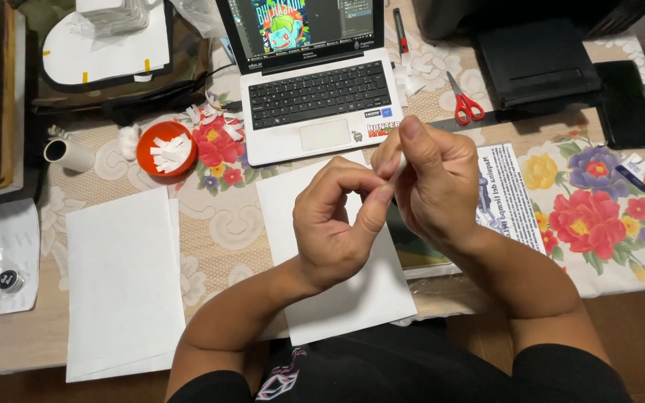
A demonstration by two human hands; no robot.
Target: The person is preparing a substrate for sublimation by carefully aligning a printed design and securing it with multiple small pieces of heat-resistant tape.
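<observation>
Both hands were raised together over the near middle of the table. Right hand (434,183) pinched a small white strip (399,166) between thumb and fingers; left hand (337,224) had its thumb and forefinger tips closed on the strip's lower end, other fingers curled. Most of the strip was hidden by the fingers; what it is made of could not be told.

Judgement: work this small wants a light, fingertip-only pinch, both hands close and steady, the piece kept in plain sight above the white sheet (334,254).

Surface: a floral cloth (599,216) over the table. A second sheet (125,283) lay near left. Far middle stood an open laptop (315,82); left of it an orange bowl (167,149) of white scraps; right of it red scissors (466,101) and a black printer (539,45). A printed leaflet (513,194) lay right of the hands.
</observation>
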